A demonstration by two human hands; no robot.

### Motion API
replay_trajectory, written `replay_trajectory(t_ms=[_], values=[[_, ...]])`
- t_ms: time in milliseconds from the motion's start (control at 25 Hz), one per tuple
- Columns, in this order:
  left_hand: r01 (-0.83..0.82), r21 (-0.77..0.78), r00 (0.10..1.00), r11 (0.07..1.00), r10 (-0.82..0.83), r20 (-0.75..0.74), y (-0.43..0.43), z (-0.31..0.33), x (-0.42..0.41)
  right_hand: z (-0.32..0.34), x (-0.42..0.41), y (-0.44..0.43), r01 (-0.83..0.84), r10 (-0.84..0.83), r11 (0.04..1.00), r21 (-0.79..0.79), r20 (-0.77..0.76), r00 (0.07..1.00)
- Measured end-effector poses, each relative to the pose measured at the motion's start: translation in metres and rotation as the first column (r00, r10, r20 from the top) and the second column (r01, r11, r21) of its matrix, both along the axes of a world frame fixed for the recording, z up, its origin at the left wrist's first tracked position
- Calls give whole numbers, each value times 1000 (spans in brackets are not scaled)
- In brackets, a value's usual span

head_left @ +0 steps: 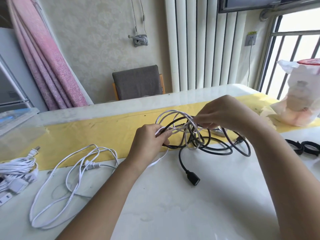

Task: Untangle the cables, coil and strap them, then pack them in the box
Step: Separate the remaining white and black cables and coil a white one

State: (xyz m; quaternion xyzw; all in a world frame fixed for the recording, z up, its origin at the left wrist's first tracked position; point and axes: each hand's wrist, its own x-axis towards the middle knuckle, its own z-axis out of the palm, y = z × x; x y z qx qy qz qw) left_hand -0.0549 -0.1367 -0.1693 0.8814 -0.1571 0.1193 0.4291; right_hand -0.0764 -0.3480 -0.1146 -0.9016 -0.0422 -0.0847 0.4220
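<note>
Table [173, 205] white-topped, crossed by a yellow strip. Loose white cable [91, 165] sprawled at left, bundled white cords [17, 166] beyond it. Tangle of black and white cables [197, 142] mid-table, partly lifted. Left hand [149, 137] gripping its strands; right hand [223, 113] pinching a white loop. Black straps [297, 147] near right edge.

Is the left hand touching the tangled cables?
Touching. The head view shows the left hand with its fingers curled round white and black strands at the edge of the tangle.
</note>
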Motion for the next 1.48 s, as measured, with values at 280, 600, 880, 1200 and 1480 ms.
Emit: replay_trajectory(t_ms=[280, 600, 880, 1200, 1480], values=[[-152, -443, 938, 883, -13, -346, -6, 7, 3, -10, 3, 24, -27, 21, 993, 115, 55, 998], [-242, -693, 884, 679, -140, -446, 6, 15, 8, -19, 21, 14, -371, 588, 494, 786, 12, 809], [-170, -569, 895, 804, -116, -432, 11, 11, 10, -20, 17, 27, -551, 619, 378, 743, 240, 748], [-120, -306, 978, 944, 60, -199, 26, 17, 16, -12, 11, 23, -285, 214, 932, 223, 295, 931], [-159, -182, 987, 970, 153, -46, 47, 27, 19, -5, 15, -21, 235, -306, 946, 224, 376, 874]])
